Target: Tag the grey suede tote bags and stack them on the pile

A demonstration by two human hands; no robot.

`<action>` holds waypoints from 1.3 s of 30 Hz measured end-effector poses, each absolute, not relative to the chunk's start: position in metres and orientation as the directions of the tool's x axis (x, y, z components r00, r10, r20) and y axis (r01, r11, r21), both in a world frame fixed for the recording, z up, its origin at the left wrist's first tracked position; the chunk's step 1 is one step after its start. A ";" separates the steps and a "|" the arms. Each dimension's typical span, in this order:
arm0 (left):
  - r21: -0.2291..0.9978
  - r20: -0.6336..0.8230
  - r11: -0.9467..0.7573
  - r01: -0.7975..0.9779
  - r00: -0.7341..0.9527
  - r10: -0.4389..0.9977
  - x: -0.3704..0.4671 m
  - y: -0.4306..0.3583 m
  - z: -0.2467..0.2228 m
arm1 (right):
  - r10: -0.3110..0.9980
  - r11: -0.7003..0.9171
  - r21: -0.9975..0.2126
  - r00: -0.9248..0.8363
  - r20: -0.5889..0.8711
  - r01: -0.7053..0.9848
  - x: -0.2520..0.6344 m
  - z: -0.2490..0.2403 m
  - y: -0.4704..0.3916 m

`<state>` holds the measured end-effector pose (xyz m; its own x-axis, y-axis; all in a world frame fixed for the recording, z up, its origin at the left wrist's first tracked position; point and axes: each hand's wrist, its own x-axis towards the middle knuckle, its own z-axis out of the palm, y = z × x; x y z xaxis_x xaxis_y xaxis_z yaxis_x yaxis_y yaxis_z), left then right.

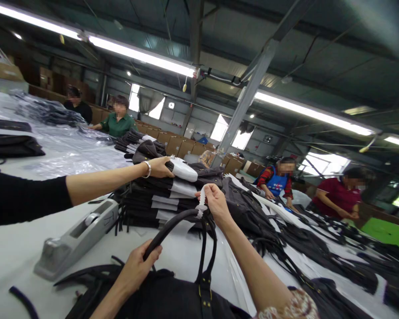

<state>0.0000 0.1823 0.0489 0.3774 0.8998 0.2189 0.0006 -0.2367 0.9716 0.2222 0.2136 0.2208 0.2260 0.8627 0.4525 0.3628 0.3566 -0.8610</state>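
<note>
My left hand (141,265) is closed around a dark, rounded bag handle (173,228), which arches up and to the right. At the handle's far end, my right hand (214,203) pinches a white strip with toothed edges (203,196). The strip sits at the handle, where thin dark straps also meet. Below both hands lies the black bag (173,294), with small gold-coloured studs on its strap tab; the lower part runs out of view.
A co-worker's hand (162,167) with a bracelet reaches in from the left over stacked dark bags (136,206). A grey tape dispenser (76,239) stands on the white table (6,257) at left. More dark bags (306,248) lie to the right, with people beyond.
</note>
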 end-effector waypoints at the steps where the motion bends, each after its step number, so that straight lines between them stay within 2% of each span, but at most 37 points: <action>1: 0.974 0.214 -0.224 -0.023 0.393 0.894 -0.002 0.183 0.049 | 0.854 0.372 -0.839 0.209 0.477 0.396 0.220 0.223 0.212; 6: 0.975 0.211 -0.166 -0.148 0.390 0.896 -0.008 0.181 0.067 | 0.837 0.408 -0.736 0.102 0.538 0.540 0.201 0.245 0.188; 10: 0.942 0.333 -0.288 -0.174 0.358 0.873 0.008 0.188 0.121 | 0.859 0.399 -0.712 0.036 0.510 0.578 0.187 0.255 0.163; 14: 0.877 0.461 -0.454 -0.157 0.544 0.701 0.043 0.200 0.179 | 0.833 0.415 -0.646 0.018 0.553 0.641 0.183 0.255 0.151; 18: 0.888 0.396 -0.449 -0.099 0.661 0.638 0.066 0.202 0.199 | 0.816 0.424 -0.608 0.009 0.578 0.672 0.184 0.255 0.148; 21: 0.897 0.373 -0.429 -0.107 0.705 0.603 0.066 0.200 0.196 | 0.792 0.410 -0.624 0.079 0.605 0.665 0.185 0.255 0.149; 25: 0.852 0.343 -0.520 0.064 0.683 0.646 0.059 0.206 0.185 | 0.756 0.397 -0.704 0.226 0.615 0.588 0.184 0.248 0.159; 30: 0.616 0.435 -0.669 0.417 0.527 0.730 0.055 0.228 0.168 | 0.767 0.361 -0.833 0.376 0.521 0.419 0.183 0.234 0.185; 33: 0.542 0.483 -0.685 0.487 0.487 0.728 0.056 0.242 0.163 | 0.765 0.350 -0.862 0.419 0.489 0.367 0.194 0.232 0.192; 36: 0.460 0.526 -0.744 0.485 0.526 0.668 0.062 0.258 0.164 | 0.697 0.252 -0.814 0.486 0.528 0.523 0.211 0.219 0.180; 39: 0.374 0.566 -0.792 0.482 0.559 0.607 0.070 0.275 0.165 | 0.694 0.099 -0.598 0.375 0.615 0.796 0.222 0.174 0.155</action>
<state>0.0702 0.2747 0.1654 0.5586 0.6065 0.5658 0.4821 -0.7925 0.3736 0.2218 0.1552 0.1739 0.3751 0.6938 0.6147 0.7956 0.0995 -0.5977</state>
